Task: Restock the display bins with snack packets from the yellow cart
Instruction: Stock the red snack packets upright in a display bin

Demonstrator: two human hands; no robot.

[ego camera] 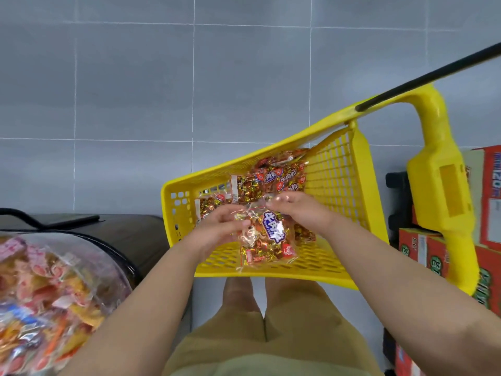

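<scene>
— Forearms (151, 283) reach over the cart (336, 169); left hand (217, 226) and right hand (295, 210) each pinch one packet (267, 240), above the near edge.

— Pick-up, I'd judge; next it needs carrying left to the bin (89, 248); spares (271, 183) lie by the far wall.

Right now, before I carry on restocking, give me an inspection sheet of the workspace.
Surface: grey tiled floor, bare where visible.
Job's things: yellow cart holds several snack packets; a held packet is lifted over the cart's near end; clear display bin at left holds mixed packets.
Clutter: red cartons stacked at right, beside the cart's handle.
Grippers: left hand grips the held packet's left edge; right hand pinches its top with its fingers.
Cables: nothing seen; the black curved rods by the bin look like frame.
Surroundings: dark cabinet behind the bin.
</scene>
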